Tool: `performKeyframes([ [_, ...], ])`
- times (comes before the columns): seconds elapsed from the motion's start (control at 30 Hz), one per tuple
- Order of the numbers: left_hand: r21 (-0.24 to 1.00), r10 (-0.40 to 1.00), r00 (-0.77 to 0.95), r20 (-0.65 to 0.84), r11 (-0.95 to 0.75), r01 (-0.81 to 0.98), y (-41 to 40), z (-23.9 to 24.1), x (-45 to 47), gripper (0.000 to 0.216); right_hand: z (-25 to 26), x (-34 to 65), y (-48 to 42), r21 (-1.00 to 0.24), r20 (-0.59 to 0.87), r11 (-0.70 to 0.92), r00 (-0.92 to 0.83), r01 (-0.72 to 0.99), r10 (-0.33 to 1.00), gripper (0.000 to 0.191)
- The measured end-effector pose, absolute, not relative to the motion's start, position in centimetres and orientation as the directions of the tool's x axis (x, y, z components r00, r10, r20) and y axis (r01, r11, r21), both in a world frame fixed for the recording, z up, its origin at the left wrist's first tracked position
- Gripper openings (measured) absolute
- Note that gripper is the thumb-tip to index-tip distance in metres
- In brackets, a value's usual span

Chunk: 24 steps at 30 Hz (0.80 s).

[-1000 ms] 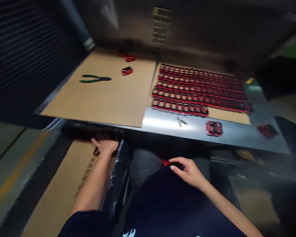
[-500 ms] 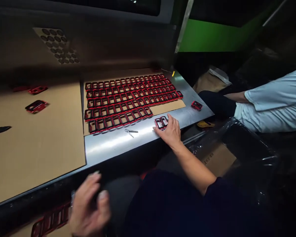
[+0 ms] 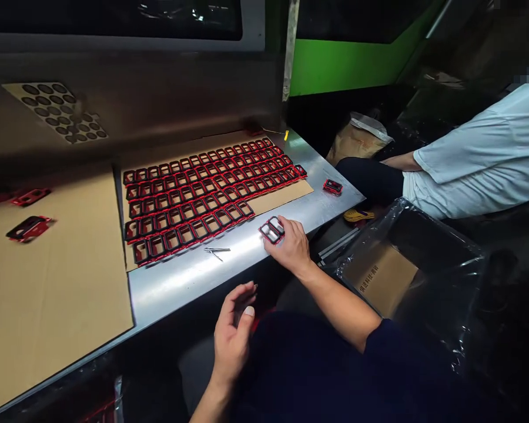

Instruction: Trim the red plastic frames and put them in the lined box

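The right hand [image 3: 291, 249] rests on the shiny metal counter [image 3: 189, 276], a little right of the middle of the frame. Its fingertips [image 3: 280, 230] touch a small red and black part [image 3: 271, 231], which is two little frames joined side by side. The part lies flat on the counter, just up and to the left of the hand. Its long side slants from lower left to upper right. The grip is loose and the fingers curl over the part's near edge, but I cannot tell if they pinch it.

The left hand [image 3: 233, 332] is in the lower middle of the frame, below the counter's front edge. Its grip is open, with the fingers half spread and nothing in them, so the right hand is the nearer one.

Rows of red frames [image 3: 203, 194] lie on a cardboard sheet [image 3: 286, 197] up and to the left of the part. Thin tweezers [image 3: 216, 251] lie to its left.
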<state>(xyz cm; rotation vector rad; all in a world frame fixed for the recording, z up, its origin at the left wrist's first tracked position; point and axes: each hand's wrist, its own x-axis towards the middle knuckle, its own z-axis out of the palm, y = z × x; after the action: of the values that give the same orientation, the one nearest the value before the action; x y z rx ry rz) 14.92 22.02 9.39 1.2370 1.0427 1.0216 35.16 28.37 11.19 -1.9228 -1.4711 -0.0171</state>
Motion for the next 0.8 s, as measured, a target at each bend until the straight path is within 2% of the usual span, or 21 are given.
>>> performKeyframes([
  [0.1, 0.895, 0.952, 0.184, -0.245, 0.295, -0.333, 22.3, 9.8, 16.2, 0.057, 11.3, 32.2, 24.6, -0.473, 0.524, 0.194, 0.098, 0.859, 0.846, 0.063],
  [0.17, 0.798, 0.922, 0.146, -0.359, 0.385, -0.464, 22.7, 10.6, 16.7, 0.054, 11.2, 30.4, 21.8, -0.439, 0.572, 0.371, -0.064, 0.818, 0.818, 0.072],
  [0.23, 0.688, 0.873, 0.148, -0.466, 0.462, -0.560, 23.1, 11.5, 16.5, 0.047, 11.4, 29.7, 19.7, -0.507, 0.560, 0.457, -0.124, 0.731, 0.819, 0.085],
  [0.3, 0.569, 0.818, 0.239, -0.524, 0.545, -0.616, 23.0, 12.2, 15.8, 0.045, 11.9, 30.0, 18.7, -0.682, 0.439, 0.434, -0.145, 0.589, 0.887, 0.099],
  [0.37, 0.485, 0.775, 0.373, -0.510, 0.618, -0.618, 22.4, 12.6, 14.9, 0.045, 12.6, 30.8, 18.6, -0.854, 0.243, 0.309, -0.205, 0.419, 0.948, 0.108],
  [0.43, 0.438, 0.742, 0.477, -0.471, 0.666, -0.604, 21.5, 12.7, 14.3, 0.046, 13.2, 31.2, 19.0, -0.943, 0.116, 0.196, -0.287, 0.268, 0.951, 0.102],
  [0.53, 0.403, 0.724, 0.504, -0.470, 0.684, -0.607, 20.4, 12.4, 13.9, 0.041, 13.6, 31.1, 19.5, -0.982, 0.089, 0.137, -0.322, 0.130, 0.943, 0.084],
  [0.67, 0.501, 0.774, 0.371, -0.513, 0.621, -0.602, 19.7, 11.6, 12.9, 0.028, 13.9, 30.9, 19.5, -0.970, 0.040, 0.115, -0.328, 0.212, 0.944, 0.078],
  [0.8, 0.628, 0.769, 0.370, -0.521, 0.639, -0.444, 18.7, 11.4, 11.8, 0.034, 13.4, 31.3, 19.3, -0.951, 0.034, 0.155, -0.404, 0.269, 0.914, 0.078],
])
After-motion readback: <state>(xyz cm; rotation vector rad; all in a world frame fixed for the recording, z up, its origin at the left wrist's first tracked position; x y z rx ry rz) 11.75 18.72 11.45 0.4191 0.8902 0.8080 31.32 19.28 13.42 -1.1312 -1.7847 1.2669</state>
